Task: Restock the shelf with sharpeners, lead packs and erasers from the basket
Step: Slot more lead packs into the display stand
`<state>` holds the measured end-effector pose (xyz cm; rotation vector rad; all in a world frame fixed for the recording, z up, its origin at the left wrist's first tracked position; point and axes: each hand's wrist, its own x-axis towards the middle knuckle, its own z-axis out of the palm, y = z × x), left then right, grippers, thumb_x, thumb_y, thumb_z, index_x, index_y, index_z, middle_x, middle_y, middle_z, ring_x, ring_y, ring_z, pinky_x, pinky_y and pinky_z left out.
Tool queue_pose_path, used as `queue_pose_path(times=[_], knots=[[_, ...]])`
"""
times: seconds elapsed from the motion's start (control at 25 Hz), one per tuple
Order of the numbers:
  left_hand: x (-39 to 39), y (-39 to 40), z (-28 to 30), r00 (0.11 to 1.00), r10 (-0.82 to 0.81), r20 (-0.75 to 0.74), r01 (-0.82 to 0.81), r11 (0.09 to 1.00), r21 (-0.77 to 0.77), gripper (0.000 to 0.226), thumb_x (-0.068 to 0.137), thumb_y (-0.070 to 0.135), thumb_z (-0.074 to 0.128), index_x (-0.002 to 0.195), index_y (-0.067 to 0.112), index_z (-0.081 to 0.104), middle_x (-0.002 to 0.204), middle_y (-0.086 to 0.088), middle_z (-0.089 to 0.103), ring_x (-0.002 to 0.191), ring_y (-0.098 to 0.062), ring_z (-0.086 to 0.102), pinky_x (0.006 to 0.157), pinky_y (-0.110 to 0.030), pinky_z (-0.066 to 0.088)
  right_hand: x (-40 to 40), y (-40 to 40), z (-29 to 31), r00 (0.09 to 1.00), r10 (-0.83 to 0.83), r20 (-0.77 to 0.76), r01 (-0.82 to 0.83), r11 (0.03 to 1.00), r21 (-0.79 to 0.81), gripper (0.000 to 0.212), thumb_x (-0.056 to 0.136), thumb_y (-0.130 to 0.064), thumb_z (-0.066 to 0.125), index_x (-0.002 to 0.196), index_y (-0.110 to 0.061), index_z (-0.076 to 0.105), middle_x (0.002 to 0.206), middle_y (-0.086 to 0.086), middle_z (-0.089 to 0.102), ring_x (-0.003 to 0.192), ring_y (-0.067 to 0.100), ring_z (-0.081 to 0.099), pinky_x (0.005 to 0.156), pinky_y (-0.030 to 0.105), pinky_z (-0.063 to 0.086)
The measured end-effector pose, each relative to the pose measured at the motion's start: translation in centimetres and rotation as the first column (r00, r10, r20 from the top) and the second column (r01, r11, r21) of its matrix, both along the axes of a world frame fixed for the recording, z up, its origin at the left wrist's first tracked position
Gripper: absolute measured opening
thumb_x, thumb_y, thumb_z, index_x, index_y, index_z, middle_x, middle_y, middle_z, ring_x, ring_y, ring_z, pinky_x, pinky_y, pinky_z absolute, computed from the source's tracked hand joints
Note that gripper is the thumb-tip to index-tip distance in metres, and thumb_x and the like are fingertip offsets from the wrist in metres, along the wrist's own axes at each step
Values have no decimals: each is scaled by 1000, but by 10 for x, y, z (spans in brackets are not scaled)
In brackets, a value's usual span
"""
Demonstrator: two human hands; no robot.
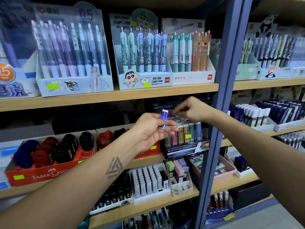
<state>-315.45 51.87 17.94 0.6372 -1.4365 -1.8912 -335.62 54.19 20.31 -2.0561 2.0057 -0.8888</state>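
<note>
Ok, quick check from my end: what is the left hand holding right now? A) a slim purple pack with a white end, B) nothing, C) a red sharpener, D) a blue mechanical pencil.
A: the left hand pinches a slim purple pack with a white cap end, in front of the Hi-Polymer display, while the right hand reaches into that display's top row.

Fingertips of right hand [192,109] blurred over the HI-POLYMER display [184,139], any pinched item unreadable; print on the purple pack [163,119] in left hand [148,129] too small to read, lower end hidden by fingers. Second red sharpener tray [105,139] partly covered by left forearm; pen box [14,52] at far left blurred and cut by frame edge; bottom-shelf pens [151,218] cut off below.
</note>
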Motion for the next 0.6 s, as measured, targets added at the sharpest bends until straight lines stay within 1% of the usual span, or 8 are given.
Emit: queue_pose_path(times=[0.04, 0.12, 0.16, 0.24, 0.36, 0.44, 0.52, 0.6], knots=[[-3, 3, 1, 1000, -8, 24, 8, 1000, -25, 21, 101, -8, 40, 120, -5, 49, 92, -24, 70, 70, -32, 72, 55, -31, 60, -2, 8, 3, 988, 22, 154, -17, 999, -37, 19, 93, -3, 62, 99, -10, 78, 78, -7, 76, 65, 1, 64, 65, 16, 48], [-14, 13, 2, 997, -16, 74, 21, 998, -64, 17, 101, -6, 44, 115, 1, 50, 92, -22, 72, 69, -33, 73, 56, -34, 61, -6, 27, 7, 884, 117, 453, -114, 993, -35, 17, 93, -14, 67, 103, -3, 75, 92, 15, 75, 74, 13, 65, 70, 21, 52], [-21, 18, 2, 996, -23, 87, 30, 997, -75, 16, 101, -6, 45, 114, 3, 50, 91, -21, 72, 68, -33, 73, 56, -35, 62, -8, 37, 8, 847, 145, 512, -155, 988, -23, 22, 89, -18, 71, 101, 0, 75, 95, 22, 73, 75, 18, 65, 72, 23, 53], [-39, 30, 1, 996, -52, 79, 57, 996, -66, 17, 100, -7, 46, 115, 2, 49, 88, -23, 70, 67, -33, 72, 60, -37, 62, -16, 53, 9, 864, 135, 486, -149, 989, -10, 23, 80, -13, 79, 98, 2, 74, 92, 27, 72, 77, 22, 65, 74, 27, 54], [-55, 43, 1, 994, -68, 82, 70, 997, -25, 16, 96, -8, 53, 109, -1, 47, 96, -30, 64, 71, -37, 72, 62, -41, 63, -35, 71, 25, 939, -25, 344, 45, 998, -49, 8, 83, 1, 76, 91, 2, 73, 82, 23, 71, 71, 21, 65, 70, 30, 53], [-56, 46, 2, 990, -60, 124, 63, 998, -23, 14, 94, -12, 53, 100, 0, 48, 106, -34, 61, 75, -42, 71, 65, -43, 63, -48, 78, 35, 974, -228, 4, 227, 970, -90, 4, 84, -4, 75, 87, -5, 74, 80, 13, 73, 73, 20, 65, 70, 29, 48], [-53, 47, 2, 986, -55, 157, 62, 997, -36, 17, 95, -13, 49, 97, 3, 49, 112, -36, 61, 74, -41, 72, 65, -43, 63, -49, 74, 33, 899, -334, -282, 310, 942, -128, 9, 83, -9, 75, 92, -8, 74, 81, 6, 70, 82, 21, 65, 72, 26, 45], [-51, 46, 0, 985, -47, 168, 53, 998, -29, 19, 95, -13, 49, 103, 4, 49, 114, -36, 62, 70, -37, 73, 61, -40, 63, -44, 67, 22, 875, -346, -338, 319, 938, -133, 12, 83, -9, 74, 95, -8, 75, 79, 1, 64, 87, 22, 66, 75, 28, 49]])
